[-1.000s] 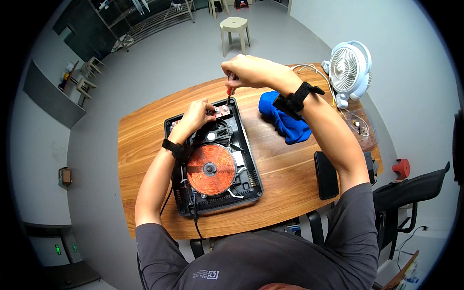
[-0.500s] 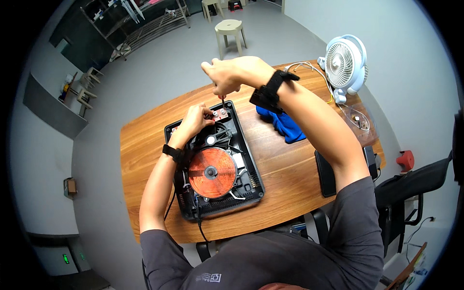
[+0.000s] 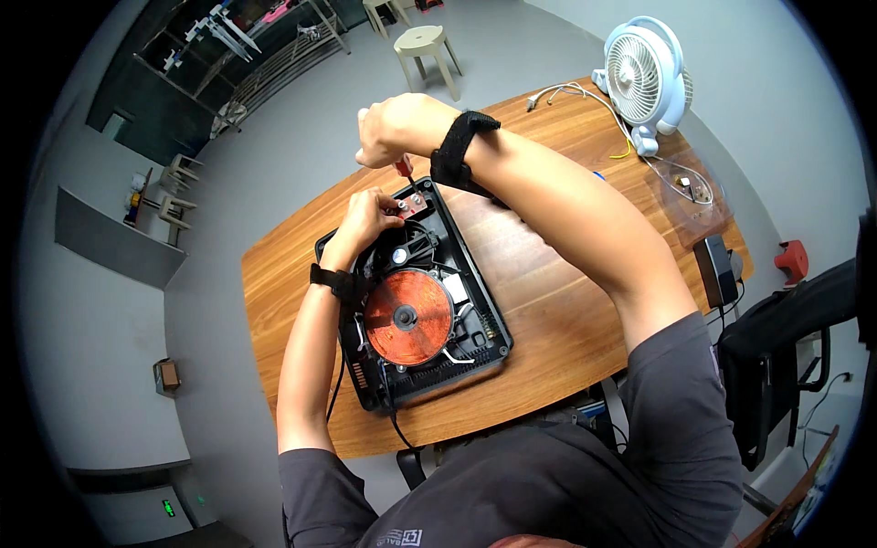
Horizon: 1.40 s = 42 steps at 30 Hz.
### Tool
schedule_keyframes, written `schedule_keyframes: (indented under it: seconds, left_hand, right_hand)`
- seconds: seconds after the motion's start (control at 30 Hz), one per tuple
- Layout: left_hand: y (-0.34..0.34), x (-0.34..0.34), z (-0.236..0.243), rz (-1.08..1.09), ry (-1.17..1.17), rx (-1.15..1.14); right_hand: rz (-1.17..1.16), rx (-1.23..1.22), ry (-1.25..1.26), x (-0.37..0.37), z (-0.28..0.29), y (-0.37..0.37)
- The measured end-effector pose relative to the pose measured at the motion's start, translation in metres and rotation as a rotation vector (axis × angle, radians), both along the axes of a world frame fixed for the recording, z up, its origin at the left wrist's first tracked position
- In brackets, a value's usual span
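An opened induction cooker (image 3: 501, 340) lies on the table, its black lower housing showing a round copper coil (image 3: 406, 342) and a small black cooling fan (image 3: 399, 257). At the housing's far end sits a small reddish circuit board (image 3: 412, 206) with round metal parts on it. Thumb and fingers of my left hand (image 3: 364, 221) are closed at this board's left side. Above it, my right hand (image 3: 402, 126) is curled round a screwdriver (image 3: 404, 167) with a red handle. The shaft points down at the board; its tip is too small to make out.
On the wooden table (image 3: 548, 338) a white fan (image 3: 639, 78) stands at the far right, with a white cable (image 3: 580, 89) beside it. A clear tray (image 3: 685, 205) and a black box (image 3: 715, 271) lie by the right edge. A black chair (image 3: 776, 365) is at the right.
The view has shifted a little. My right forearm now covers most of the blue cloth, and the black flat object by the right edge is no longer seen. Both hands keep their places at the board.
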<state>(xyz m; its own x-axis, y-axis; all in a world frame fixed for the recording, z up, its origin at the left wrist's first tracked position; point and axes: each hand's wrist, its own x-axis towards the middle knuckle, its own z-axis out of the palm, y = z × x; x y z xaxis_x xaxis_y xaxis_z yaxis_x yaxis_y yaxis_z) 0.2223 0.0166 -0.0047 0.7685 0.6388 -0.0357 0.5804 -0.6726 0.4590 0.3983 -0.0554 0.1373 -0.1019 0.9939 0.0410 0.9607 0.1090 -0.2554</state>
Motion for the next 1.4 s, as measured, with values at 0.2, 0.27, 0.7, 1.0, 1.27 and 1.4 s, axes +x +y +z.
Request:
schedule_keyframes:
  seconds: [0.2,0.27,0.7,1.0,1.27,1.4]
  left_hand:
    - [-0.002,0.001,0.002,0.025,0.02,0.005]
    - [-0.002,0.001,0.004,0.039,0.015,-0.04]
    - [0.001,-0.001,-0.003,0.047,-0.02,-0.029]
    - [0.005,0.002,-0.004,0.01,-0.021,-0.031]
    - [0.004,-0.001,-0.006,0.038,-0.033,-0.014]
    - [-0.001,0.004,0.0,0.026,-0.006,0.026]
  right_hand:
    - [0.043,-0.022,0.002,0.006,-0.003,0.004]
    - [0.132,0.044,-0.104,0.006,-0.009,0.011]
    - [0.136,-0.027,-0.021,-0.002,-0.011,0.008]
    - [0.009,0.041,-0.177,-0.002,-0.005,0.007]
    - [0.092,-0.009,-0.102,0.002,-0.006,-0.002]
    - [0.065,0.14,-0.207,0.01,-0.023,0.007]
